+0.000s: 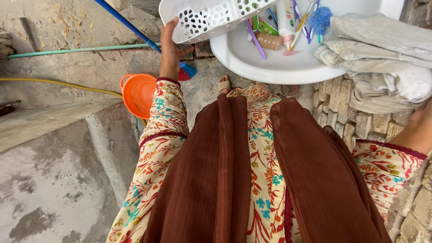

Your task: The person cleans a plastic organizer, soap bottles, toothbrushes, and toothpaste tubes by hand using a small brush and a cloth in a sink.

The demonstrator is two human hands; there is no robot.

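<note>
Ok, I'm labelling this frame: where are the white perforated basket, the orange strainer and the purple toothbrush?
White perforated basket (211,18), head view, its holed side wall.
Orange strainer (139,93), head view, middle of its mesh.
Purple toothbrush (255,39), head view, mid-handle.

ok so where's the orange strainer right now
In the head view the orange strainer sits on the ground at left, just below the left hand holding the white basket.

Soft even daylight; faint shadows; sharp focus; wide-angle bending at edges
</note>
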